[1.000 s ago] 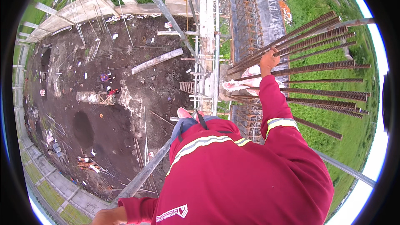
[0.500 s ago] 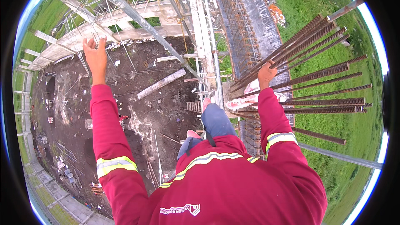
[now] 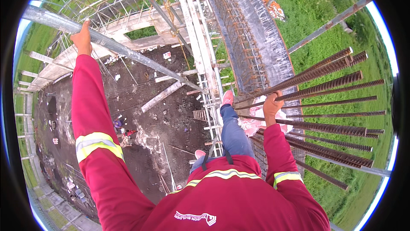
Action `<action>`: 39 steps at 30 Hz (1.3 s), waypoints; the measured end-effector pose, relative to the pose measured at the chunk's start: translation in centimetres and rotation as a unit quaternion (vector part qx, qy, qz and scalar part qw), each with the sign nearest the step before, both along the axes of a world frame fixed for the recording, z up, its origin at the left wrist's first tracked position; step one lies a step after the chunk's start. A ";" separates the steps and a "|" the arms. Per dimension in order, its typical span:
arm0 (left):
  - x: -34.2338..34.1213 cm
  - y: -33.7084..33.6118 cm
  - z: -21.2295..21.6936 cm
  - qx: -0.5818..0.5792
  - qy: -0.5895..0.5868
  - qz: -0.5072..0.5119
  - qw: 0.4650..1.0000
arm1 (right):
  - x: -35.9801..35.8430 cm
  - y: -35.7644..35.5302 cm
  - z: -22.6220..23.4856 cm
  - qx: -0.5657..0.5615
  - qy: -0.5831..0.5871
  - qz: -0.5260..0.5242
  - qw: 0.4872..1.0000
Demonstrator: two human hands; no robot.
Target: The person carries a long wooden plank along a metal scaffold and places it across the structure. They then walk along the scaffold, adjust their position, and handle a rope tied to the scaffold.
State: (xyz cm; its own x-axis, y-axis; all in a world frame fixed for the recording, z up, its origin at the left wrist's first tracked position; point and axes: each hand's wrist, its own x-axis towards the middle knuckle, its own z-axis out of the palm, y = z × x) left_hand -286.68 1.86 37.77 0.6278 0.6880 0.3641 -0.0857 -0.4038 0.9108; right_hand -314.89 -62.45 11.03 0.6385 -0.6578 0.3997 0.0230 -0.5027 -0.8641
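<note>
Currently hands well apart, both gripping: left hand (image 3: 82, 42) wrapped on the grey pipe (image 3: 115, 47) sloping across upper left; right hand (image 3: 270, 108) closed on a rebar (image 3: 324, 86) in the cluster at right. Pinkish wrap (image 3: 252, 125) sits among the bars, grass (image 3: 341, 141) beyond. One shoe (image 3: 228, 97) beside the planks (image 3: 193, 30).
</note>
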 end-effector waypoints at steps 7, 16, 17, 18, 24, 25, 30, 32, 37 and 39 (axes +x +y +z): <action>1.7 -1.9 -2.1 0.090 -0.035 0.264 0.960 | -4.6 1.4 1.7 0.175 0.064 0.047 0.981; 1.0 -2.0 -2.5 0.097 -0.103 0.239 0.961 | -1.3 14.5 1.6 0.180 0.457 0.280 0.825; 0.9 -2.1 -2.5 0.084 -0.111 0.224 0.965 | 3.6 15.2 -0.7 0.140 0.443 0.284 0.838; 0.7 -2.1 -2.6 0.108 -0.131 0.205 0.964 | 8.7 15.9 -2.9 0.081 0.399 0.277 0.870; -0.5 -1.1 -2.6 0.103 -0.115 0.203 0.967 | 36.9 15.3 -7.9 0.013 0.375 0.311 0.873; -0.7 -0.9 -2.6 0.124 -0.111 0.208 0.964 | 40.1 14.4 -7.0 -0.010 0.349 0.316 0.882; -1.3 -1.1 -2.7 0.139 -0.092 0.249 0.954 | 47.7 7.7 -3.3 0.021 0.318 0.288 0.903; -1.5 -1.3 -2.8 0.106 -0.069 0.276 0.953 | 46.9 4.6 -3.6 0.053 0.310 0.290 0.904; -1.2 -1.2 -3.3 0.090 -0.085 0.292 0.948 | 35.9 -0.9 -8.8 0.049 0.411 0.224 0.883; -1.4 -1.2 -3.7 0.086 -0.082 0.303 0.945 | 30.3 -2.3 -11.4 0.042 0.479 0.252 0.840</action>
State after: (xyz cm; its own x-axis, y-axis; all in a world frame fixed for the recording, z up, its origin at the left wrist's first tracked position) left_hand -288.12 0.69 34.08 0.0619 0.8249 0.5618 0.0752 -0.5651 0.8216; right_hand -284.61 -64.74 -0.33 0.8468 -0.2069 -0.4900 -0.5107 -0.5739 -0.6402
